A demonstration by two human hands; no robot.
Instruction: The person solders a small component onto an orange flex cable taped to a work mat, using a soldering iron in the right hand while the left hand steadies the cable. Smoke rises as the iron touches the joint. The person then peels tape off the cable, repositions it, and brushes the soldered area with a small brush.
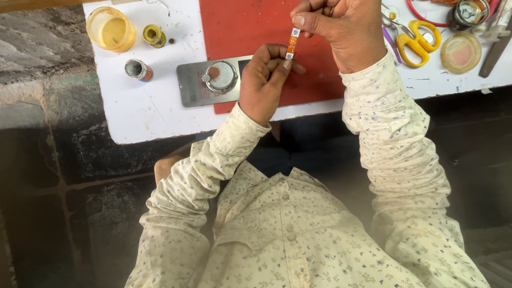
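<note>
Orange-white strip (291, 44), red mat (245, 26), yellow scissors (418, 42).

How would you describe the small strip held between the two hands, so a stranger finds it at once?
Start at the red mat on the white table. Above it, the left hand and right hand pinch a narrow orange-and-white strip, the only thing off the table.

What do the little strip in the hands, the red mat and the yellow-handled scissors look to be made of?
The strip, pinched between left hand and right hand, looks like thin printed paper or foil, flat and narrow. The red mat seems matte rubber or plastic, dull and without glare. The scissors have glossy yellow plastic handles; their blades look metal.
</note>
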